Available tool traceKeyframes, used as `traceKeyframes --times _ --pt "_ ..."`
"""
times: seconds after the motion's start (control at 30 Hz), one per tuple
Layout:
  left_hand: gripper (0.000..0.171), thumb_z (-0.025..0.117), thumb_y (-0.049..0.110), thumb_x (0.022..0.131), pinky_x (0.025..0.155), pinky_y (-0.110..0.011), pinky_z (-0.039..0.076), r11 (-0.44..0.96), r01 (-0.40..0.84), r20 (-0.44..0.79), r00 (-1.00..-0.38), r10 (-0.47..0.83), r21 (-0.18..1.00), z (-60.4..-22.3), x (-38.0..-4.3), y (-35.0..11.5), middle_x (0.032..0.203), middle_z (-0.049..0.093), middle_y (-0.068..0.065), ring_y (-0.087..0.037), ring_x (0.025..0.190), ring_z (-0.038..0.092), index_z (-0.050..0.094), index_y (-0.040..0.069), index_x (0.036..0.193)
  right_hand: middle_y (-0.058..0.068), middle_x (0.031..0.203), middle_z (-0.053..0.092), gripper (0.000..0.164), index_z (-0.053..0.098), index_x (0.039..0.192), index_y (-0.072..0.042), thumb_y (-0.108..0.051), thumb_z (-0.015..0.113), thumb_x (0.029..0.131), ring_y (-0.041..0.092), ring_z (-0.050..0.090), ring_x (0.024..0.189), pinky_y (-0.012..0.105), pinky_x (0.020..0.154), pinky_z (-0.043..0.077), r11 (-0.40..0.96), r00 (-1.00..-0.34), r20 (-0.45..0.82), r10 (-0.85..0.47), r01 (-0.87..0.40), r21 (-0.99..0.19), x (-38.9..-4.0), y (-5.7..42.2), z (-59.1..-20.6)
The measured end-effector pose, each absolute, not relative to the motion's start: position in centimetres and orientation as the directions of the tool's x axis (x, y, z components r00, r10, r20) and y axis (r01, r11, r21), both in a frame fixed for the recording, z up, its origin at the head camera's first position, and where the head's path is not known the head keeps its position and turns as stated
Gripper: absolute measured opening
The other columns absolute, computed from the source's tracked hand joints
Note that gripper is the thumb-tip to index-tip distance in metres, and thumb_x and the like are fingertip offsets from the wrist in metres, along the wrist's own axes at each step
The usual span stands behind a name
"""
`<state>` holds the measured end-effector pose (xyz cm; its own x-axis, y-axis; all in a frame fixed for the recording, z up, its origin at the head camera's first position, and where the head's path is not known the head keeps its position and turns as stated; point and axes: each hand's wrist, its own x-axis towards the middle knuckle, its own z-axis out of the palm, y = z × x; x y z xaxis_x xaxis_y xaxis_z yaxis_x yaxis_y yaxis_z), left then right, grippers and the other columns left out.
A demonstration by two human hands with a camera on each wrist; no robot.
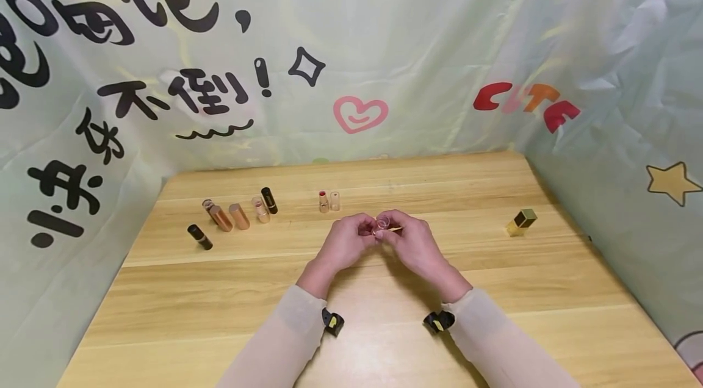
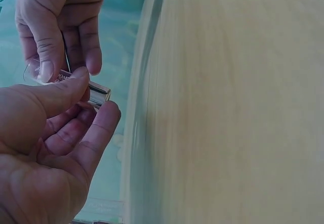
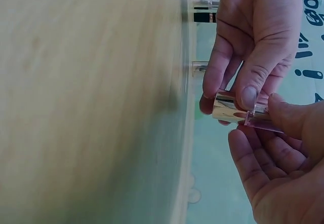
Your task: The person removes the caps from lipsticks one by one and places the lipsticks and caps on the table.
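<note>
Left hand (image 1: 348, 241) pinches the metallic gold base (image 3: 227, 108) of a lipstick between thumb and fingers; right hand (image 1: 410, 244) pinches its clear cap (image 2: 32, 72) at the other end. The lipstick is held in front of the person, above the wooden table (image 1: 230, 308), roughly mid-table in the head view.

Step looks like cap handling: either working it off or seating it. A still can't tell which, and fingers hide most of the joint. Next move probably calls for a steady base and the cap kept straight along the tube's axis; a tilt could jam it or smear the bullet.

An uncapped lipstick (image 1: 323, 202) with a red bullet stands beyond the hands, another transparent cap (image 1: 335, 201) just beside it. More tubes group at left, including a black tube (image 1: 268, 200); a gold lipstick (image 1: 520, 223) with a dark square top is well apart at right.

Writing: small print on the held lipstick, partly covered, brand unreadable. Backdrop (image 1: 428, 28) reads "CUTE" in coloured letters and "快乐不倒!" in black. Other tubes' labels too small.
</note>
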<state>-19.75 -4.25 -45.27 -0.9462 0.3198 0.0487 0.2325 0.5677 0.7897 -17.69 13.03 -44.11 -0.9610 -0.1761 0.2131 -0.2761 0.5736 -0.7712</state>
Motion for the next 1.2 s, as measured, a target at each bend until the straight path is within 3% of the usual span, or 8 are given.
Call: traceKeyframes --times 0.4,0.73,1.2 --pt "0.018 0.077 0.024 0.084 0.080 -0.026 0.053 0.552 0.230 0.043 -0.943 0.331 0.802 -45.03 -19.76 -4.42 0.093 0.071 0.006 -0.008 0.086 0.065 0.070 0.017 0.099 0.002 0.098 0.074 0.019 0.068 0.107 -0.014 -0.017 0.071 0.088 0.019 0.070 0.092 0.036 0.080 0.057 0.612 -0.948 0.257 -0.187 -0.317 -0.724 -17.73 12.94 -43.93" --pt "0.019 0.077 0.025 0.083 0.079 -0.026 0.052 0.585 0.260 0.047 -0.934 0.353 0.768 -45.04 -20.00 -4.66 0.095 0.073 0.011 -0.006 0.084 0.064 0.075 0.028 0.102 -0.001 0.095 0.073 0.016 0.068 0.105 -0.016 -0.021 0.069 0.090 0.016 0.069 0.088 0.034 0.075 0.056 0.636 -0.946 0.261 -0.192 -0.323 -0.701 -17.72 12.92 -43.83" --pt "0.024 0.077 0.017 0.083 0.088 -0.030 0.054 0.559 0.208 0.004 -0.939 0.344 0.803 -45.04 -20.18 -4.87 0.105 0.074 0.003 -0.011 0.096 0.068 0.074 0.019 0.107 -0.004 0.095 0.073 0.011 0.064 0.101 -0.018 -0.021 0.068 0.091 0.016 0.070 0.091 0.036 0.079 0.057 0.578 -0.942 0.273 -0.193 -0.335 -0.745 -17.97 12.87 -43.95"
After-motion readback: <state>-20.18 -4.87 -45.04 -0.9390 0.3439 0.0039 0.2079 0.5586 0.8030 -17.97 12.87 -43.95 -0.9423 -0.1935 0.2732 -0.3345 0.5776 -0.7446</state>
